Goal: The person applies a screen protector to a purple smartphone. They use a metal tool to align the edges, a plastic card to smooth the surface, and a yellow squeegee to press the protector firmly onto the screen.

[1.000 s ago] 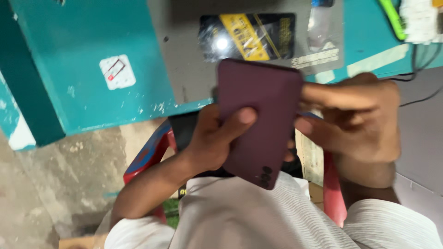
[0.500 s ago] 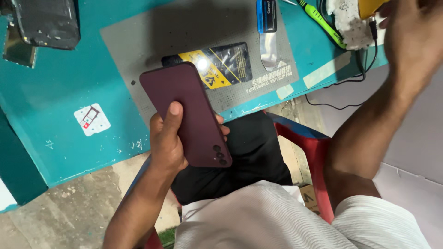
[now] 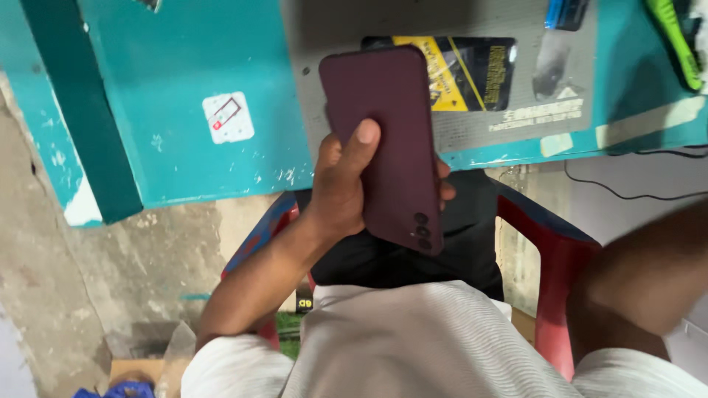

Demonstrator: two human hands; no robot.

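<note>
Teal table (image 3: 184, 74) | grey mat (image 3: 516, 118) | left hand (image 3: 343, 184) grips maroon phone (image 3: 387, 140)

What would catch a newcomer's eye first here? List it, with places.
First the dark maroon phone, held back-up at centre by the left hand, thumb across its back. Behind it lies a grey work mat on the teal table, with a black and yellow packet on the mat. Lower right, a blurred right forearm crosses above a red chair.
</note>
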